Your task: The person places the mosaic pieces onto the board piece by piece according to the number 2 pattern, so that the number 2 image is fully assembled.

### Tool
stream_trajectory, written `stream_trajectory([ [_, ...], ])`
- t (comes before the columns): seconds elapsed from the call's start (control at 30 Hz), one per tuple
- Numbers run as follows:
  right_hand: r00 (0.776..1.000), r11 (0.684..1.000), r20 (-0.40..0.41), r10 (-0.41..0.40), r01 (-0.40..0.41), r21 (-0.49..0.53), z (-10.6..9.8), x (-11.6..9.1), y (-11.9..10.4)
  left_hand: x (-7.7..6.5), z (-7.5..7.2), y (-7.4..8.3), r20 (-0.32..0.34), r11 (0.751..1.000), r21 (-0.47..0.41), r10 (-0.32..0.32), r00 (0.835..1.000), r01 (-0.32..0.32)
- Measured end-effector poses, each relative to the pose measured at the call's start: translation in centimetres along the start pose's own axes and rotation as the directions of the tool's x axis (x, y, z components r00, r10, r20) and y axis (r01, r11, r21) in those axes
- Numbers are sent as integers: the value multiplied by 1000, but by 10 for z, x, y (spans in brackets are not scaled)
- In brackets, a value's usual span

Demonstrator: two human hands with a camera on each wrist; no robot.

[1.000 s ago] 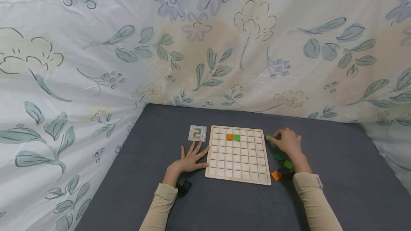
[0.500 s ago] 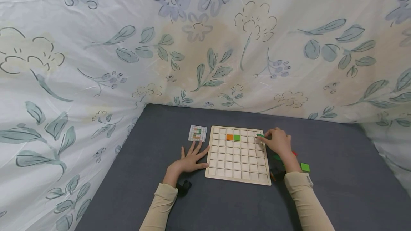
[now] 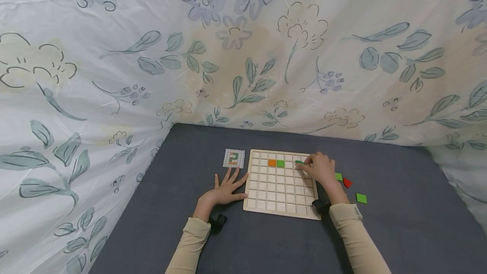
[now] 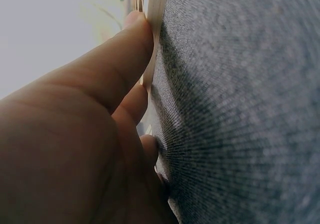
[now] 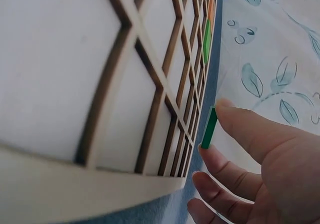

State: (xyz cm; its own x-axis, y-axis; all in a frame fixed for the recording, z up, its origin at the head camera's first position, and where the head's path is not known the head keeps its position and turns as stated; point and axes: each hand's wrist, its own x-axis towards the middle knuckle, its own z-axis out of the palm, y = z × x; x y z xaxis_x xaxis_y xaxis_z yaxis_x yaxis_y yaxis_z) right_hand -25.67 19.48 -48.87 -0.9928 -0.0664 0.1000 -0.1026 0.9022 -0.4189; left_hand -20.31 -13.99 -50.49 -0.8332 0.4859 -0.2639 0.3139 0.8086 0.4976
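Note:
My right hand (image 3: 321, 169) pinches a thin green tile (image 5: 210, 129) on edge between thumb and forefinger. It is over the upper right part of a pale wooden grid board (image 3: 280, 189). An orange square tile (image 3: 272, 163) and a light green square tile (image 3: 280, 163) sit side by side in the board's second row. Fingers spread, my left hand (image 3: 223, 192) lies flat at the board's left side. Its thumb (image 4: 132, 42) touches the board's edge, and other fingertips reach the lower edge of a small printed card (image 3: 233, 158) showing a coloured figure.
Right of the board lie a light green square (image 3: 361, 198), a red piece (image 3: 347, 182) and another green piece (image 3: 338, 176), partly behind the right arm. The dark grey table (image 3: 243, 244) meets a floral cloth (image 3: 243, 75) at the back and left.
My right hand has moved left with the green tile, from beside the board to over it. The red piece and green pieces at the right came into view. My left hand stays put.

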Motion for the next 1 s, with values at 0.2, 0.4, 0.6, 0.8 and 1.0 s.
stream_trajectory([
  [0.2, 1000, 1000, 19, -11, 11, -16, 4, -1, -4, 1, 1, -1, 3, 1000, 0, 0, 1000, 0],
  [0.4, 1000, 1000, 30, -4, 5, -20, 8, 0, -6, 1, 1, -1, 6, 1000, -6, 3, 1000, -3],
  [0.6, 999, 1000, 49, 12, -11, -29, 10, 1, -9, 0, 1, -1, 10, 1000, -18, 7, 1000, -7],
  [0.8, 998, 999, 56, 0, 2, -37, 9, 0, -12, 1, 1, -1, 5, 1000, -13, 3, 1000, -3],
  [1.0, 999, 1000, 49, -15, 16, -17, 9, 0, -10, 0, 1, 1, 4, 1000, -4, -3, 1000, 3],
])
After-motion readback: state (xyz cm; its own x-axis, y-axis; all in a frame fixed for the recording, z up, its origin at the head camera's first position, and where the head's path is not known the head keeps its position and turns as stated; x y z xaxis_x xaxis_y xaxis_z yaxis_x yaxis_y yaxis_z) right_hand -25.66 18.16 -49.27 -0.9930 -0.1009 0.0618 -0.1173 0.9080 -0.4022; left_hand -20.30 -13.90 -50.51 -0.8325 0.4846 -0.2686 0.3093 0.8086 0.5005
